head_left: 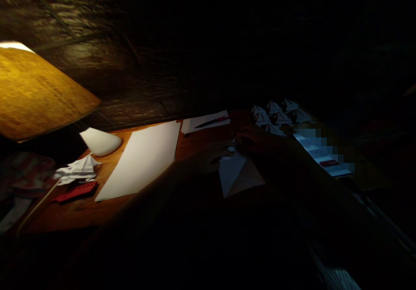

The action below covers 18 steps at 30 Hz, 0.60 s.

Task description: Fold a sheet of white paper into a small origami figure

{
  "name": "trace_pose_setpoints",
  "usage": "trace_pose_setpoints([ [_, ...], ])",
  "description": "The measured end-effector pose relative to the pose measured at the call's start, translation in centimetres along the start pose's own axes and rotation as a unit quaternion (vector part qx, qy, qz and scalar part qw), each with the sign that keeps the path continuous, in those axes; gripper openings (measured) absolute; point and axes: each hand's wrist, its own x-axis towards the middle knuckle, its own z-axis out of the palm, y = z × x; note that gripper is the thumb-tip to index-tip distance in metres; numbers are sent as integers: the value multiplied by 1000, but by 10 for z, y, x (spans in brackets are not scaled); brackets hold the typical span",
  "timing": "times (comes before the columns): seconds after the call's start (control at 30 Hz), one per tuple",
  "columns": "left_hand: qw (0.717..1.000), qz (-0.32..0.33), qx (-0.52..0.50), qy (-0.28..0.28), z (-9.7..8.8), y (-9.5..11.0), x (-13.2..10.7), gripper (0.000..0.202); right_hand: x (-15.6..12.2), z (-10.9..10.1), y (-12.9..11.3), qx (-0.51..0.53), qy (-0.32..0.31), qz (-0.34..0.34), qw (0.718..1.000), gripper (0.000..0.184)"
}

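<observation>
A partly folded sheet of white paper (pixel 242 175) with a diagonal crease is in front of me, its wide end toward me. My left hand (pixel 211 156) grips its upper left side, fingers curled at the paper. At the top of the same sheet, my right hand (pixel 253 139) pinches the narrow end. Deep shadow covers both hands, so the fingertips are hard to make out. Several small folded paper shapes (pixel 274 116) stand in rows beyond my right hand. Left of my left hand lies a large pile of blank white paper (pixel 143 160).
A knife (pixel 211 122) with a reddish handle rests on smaller sheets (pixel 191 125) at the back. On the left are a lamp shade (pixel 42 95), its white base (pixel 102 142), crumpled paper (pixel 78 171) and a red object (pixel 78 192). A lit screen (pixel 316 151) lies right.
</observation>
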Motion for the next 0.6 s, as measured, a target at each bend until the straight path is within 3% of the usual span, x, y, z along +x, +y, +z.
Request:
trace_pose_setpoints([
  [0.4,1000,9,-4,2,-4,-1,-2,53,1,2,8,0,-2,2,1000,67],
  [0.6,999,-34,3,-1,-9,-2,-7,41,-1,0,2,4,-7,15,1000,68],
])
